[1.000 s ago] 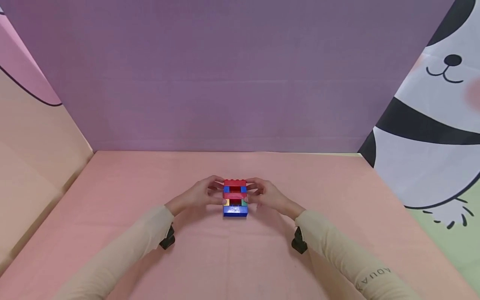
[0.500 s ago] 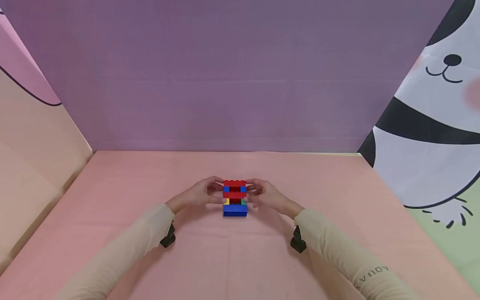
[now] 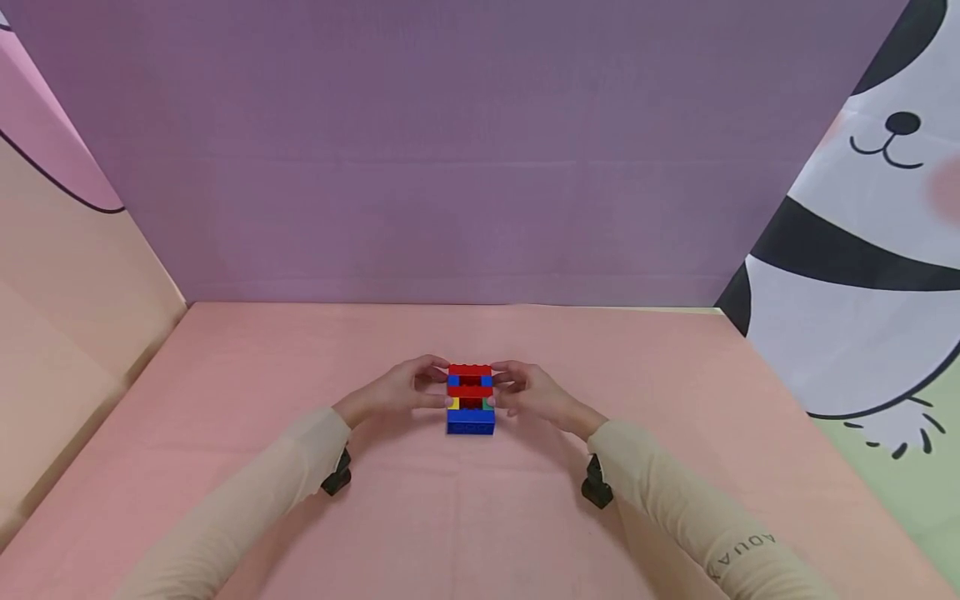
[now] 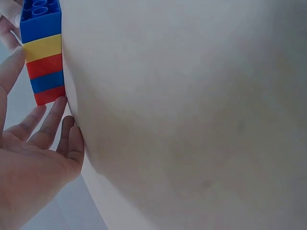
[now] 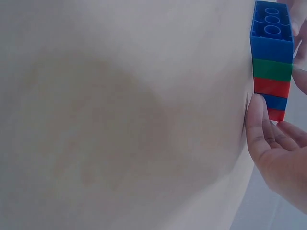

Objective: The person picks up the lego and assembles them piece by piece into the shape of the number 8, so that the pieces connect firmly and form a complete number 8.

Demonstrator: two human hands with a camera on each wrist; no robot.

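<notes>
A stack of toy building bricks [image 3: 470, 392] lies on the pink table, its studded red end pointing away from me. Its blue end brick [image 5: 272, 48] shows a hollow underside in both wrist views. Between the ends come red and blue layers, with a yellow brick [image 4: 43, 48] on the left and a green brick [image 5: 272, 70] on the right. My left hand [image 3: 397, 387] holds the stack's left side, thumb by the yellow brick and a finger at the far red end. Opposite it, my right hand [image 3: 538, 394] holds the right side, thumb by the green brick.
The pink cloth-covered table [image 3: 465, 508] spreads around the stack. A purple wall [image 3: 457, 158] rises at the back, a beige panel [image 3: 67, 333] at the left, and a panel with a panda picture [image 3: 870, 242] at the right.
</notes>
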